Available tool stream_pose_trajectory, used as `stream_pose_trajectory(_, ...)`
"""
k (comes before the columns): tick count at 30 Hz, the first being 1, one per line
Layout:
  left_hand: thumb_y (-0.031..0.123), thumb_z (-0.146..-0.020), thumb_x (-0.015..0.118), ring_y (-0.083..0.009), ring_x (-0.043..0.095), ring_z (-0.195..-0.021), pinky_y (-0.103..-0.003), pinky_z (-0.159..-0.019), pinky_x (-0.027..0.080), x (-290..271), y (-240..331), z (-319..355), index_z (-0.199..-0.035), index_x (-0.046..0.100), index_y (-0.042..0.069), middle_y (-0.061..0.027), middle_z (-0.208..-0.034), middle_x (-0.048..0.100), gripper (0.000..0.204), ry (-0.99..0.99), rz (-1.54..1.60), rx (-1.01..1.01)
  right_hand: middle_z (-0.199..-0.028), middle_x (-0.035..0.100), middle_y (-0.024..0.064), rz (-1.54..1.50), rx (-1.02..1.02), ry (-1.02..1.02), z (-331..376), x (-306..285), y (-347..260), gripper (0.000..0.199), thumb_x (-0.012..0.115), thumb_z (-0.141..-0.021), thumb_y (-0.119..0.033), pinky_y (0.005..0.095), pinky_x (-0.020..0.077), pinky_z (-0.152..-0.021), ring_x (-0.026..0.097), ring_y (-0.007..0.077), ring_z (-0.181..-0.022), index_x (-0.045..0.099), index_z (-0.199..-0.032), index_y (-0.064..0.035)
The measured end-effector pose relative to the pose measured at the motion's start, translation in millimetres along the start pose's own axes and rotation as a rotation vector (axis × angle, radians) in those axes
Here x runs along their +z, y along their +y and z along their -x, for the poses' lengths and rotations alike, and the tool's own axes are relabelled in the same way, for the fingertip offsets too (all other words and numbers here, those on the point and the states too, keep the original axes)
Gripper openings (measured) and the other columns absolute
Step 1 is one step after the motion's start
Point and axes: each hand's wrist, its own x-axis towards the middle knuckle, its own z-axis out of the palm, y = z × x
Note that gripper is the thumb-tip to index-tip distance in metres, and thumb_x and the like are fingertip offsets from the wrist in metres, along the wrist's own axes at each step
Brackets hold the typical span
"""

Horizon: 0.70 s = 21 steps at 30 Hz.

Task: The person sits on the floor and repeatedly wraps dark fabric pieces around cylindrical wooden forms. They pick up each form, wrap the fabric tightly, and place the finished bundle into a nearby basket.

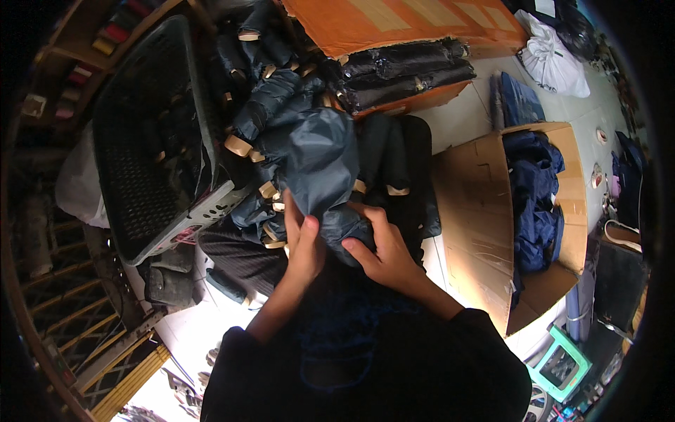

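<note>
A dark blue-grey folding umbrella [320, 158] is in front of me, its thin fabric loose and puffed out at the far end. My left hand [304, 243] grips the gathered fabric from the left, thumb up. From the right, my right hand [383, 250] is closed round the bunched near part, its thumb and fingers pressing on the cloth. Past the hands lies a heap of similar dark umbrellas [264, 102], rolled up, with tan ends showing. Others lie across my lap, just right of the umbrella I hold.
At left stands a tilted black plastic basket [148, 190] with dark items inside. An open cardboard box [471, 211] at right holds navy fabric [538, 204]. An orange-brown carton [408, 21] with dark wrapped bundles [408, 70] is at the far side. A green stool [562, 362] stands at lower right.
</note>
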Motion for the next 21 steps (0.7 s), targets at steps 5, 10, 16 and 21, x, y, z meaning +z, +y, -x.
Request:
stream_pose_trajectory(5, 0.017, -0.080, 0.069, -0.0221, 0.059, -0.105, -0.034, -0.094, 0.043, 30, 22, -8, -0.116, 0.054, -0.006, -0.0176, -0.113, 0.062, 0.044, -0.006, -0.082, -0.146, -0.123, 0.048, 0.0219, -0.081, 0.069, 0.001, -11, 2, -8, 0.046, 0.058, -0.089, -0.015, 0.0360, 0.0358, -0.097, 0.048, 0.0293, -0.119, 0.035, -0.124, 0.0025)
stream_pose_trajectory(10, 0.014, -0.080, 0.068, -0.0220, 0.060, -0.102, -0.033, -0.092, 0.044, 31, 21, 1, -0.113, 0.056, -0.005, -0.0162, -0.110, 0.063, 0.040, 0.053, -0.119, -0.194, -0.128, 0.046, 0.0195, -0.261, 0.179, -0.034, -11, 3, 5, 0.056, 0.056, -0.091, -0.020, 0.0335, 0.0338, -0.100, 0.043, 0.0232, -0.123, 0.029, -0.134, 0.0038)
stream_pose_trajectory(16, 0.026, -0.080, 0.068, -0.0253, 0.058, -0.105, -0.037, -0.088, 0.048, 25, 20, -3, -0.117, 0.052, -0.004, -0.0162, -0.113, 0.060, 0.050, 0.111, -0.167, -0.211, -0.110, 0.059, 0.0195, -0.183, 0.309, -0.185, -11, -1, 12, 0.054, 0.054, -0.091, -0.033, 0.0335, 0.0402, -0.093, 0.056, 0.0257, -0.106, 0.042, -0.128, 0.0031)
stream_pose_trajectory(21, 0.032, -0.074, 0.072, -0.0300, 0.059, -0.102, -0.038, -0.092, 0.046, 27, 29, -13, -0.127, 0.040, -0.006, -0.0218, -0.115, 0.057, 0.073, -0.179, 0.188, -0.180, -0.105, 0.061, 0.0165, -0.419, 0.466, -0.312, -9, -8, 8, 0.048, 0.057, -0.089, -0.032, 0.0339, 0.0424, -0.089, 0.058, 0.0239, -0.100, 0.049, -0.121, 0.0029)
